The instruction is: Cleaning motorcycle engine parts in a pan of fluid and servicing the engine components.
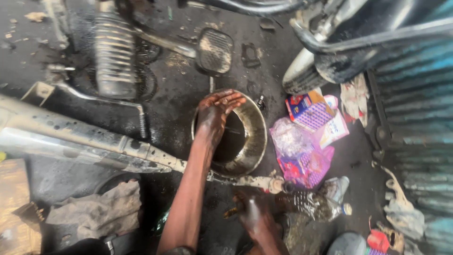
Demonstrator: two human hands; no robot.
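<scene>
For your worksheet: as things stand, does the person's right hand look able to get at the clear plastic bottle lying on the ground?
Probably yes. The right hand is low beside the clear plastic bottle, with nothing visible between them. The left hand rests on the metal bowl, away from that path.

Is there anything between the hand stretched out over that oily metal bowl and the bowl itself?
Nothing visible. The left hand lies right over the metal bowl, fingers at its far rim, with no object between them.

Metal bowl (245, 141) left of packets (309, 111)
</scene>
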